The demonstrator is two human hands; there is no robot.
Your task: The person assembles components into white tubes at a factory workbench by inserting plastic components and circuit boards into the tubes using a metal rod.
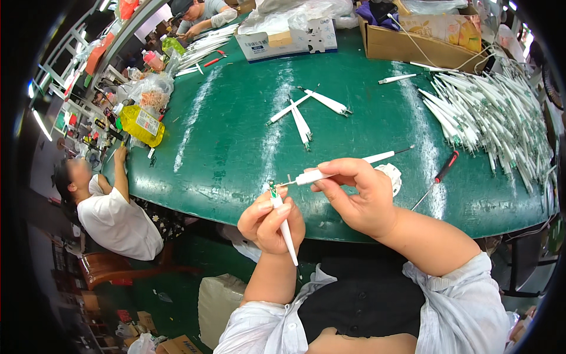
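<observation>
My left hand (271, 224) is closed around a white, tapered pen-shaped part (286, 239), narrow end pointing down toward me. A small green circuit board (274, 193) shows at its upper end, above my fingertips. My right hand (359, 194) pinches a slim white tool (311, 176) whose thin metal tip points left and reaches the board end; whether it touches is too small to tell. In line behind that hand, a white rod with a dark tip (380, 157) shows; I cannot tell if it belongs to the tool. Beside my right wrist lies a white disc-like piece (390, 177).
Several loose white pen-shaped parts (302, 125) lie mid-table, with a large pile (489, 115) at right. A red-and-black screwdriver (446, 168) rests near it. Cartons (286, 48) stand at the back. A yellow liquid bottle (141, 125) and a seated person (118, 221) are at left; another person (203, 15) works farther back.
</observation>
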